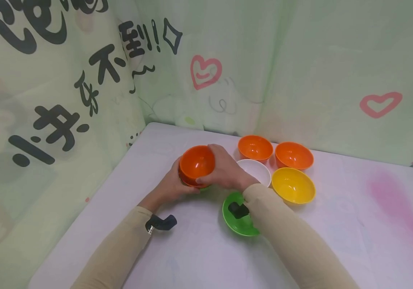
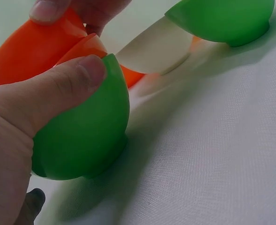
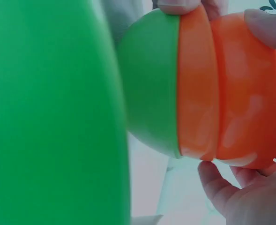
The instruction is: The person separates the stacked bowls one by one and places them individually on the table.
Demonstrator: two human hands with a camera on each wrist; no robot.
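Toward the table's left side, my left hand (image 1: 170, 185) grips a stack of bowls from the left, its thumb at the rim of a green bowl (image 2: 93, 136). Inside that sits an orange bowl (image 3: 197, 89). A second orange bowl (image 1: 196, 161) is on top, partly nested and tilted. My right hand (image 1: 228, 170) holds this top bowl by its wall, thumb on the near side and fingers beyond. The right forearm partly covers another green bowl (image 1: 233, 222) and a white bowl (image 1: 255, 168).
Right of the stack, two orange bowls (image 1: 255, 147) stand at the back of the white-covered table (image 1: 192, 249), with a yellow bowl (image 1: 293, 186) before them. A printed curtain (image 1: 300, 60) hangs behind the table and along its left.
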